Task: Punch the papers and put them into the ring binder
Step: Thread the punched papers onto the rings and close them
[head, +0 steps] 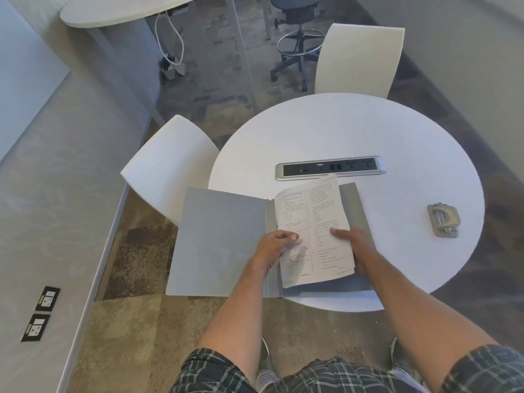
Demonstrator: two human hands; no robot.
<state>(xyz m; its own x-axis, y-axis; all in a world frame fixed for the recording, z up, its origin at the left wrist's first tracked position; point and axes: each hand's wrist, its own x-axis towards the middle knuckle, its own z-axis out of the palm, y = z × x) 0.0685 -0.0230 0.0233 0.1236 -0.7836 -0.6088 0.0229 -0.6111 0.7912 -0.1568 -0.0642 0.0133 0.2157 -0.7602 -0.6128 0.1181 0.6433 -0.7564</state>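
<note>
The binder (224,242) lies open at the near edge of the round table (382,131), its left cover hanging out past the rim. A stack of papers (314,231) sits over the binder's right half — both hands grasp it. The left hand (276,246) pinches the stack's left edge near the binder's spine; the right hand (355,242) holds the right edge, thumb on top. The hole punch (443,219) stands well to the binder's right, and a power strip (330,167) lies just beyond it.
</note>
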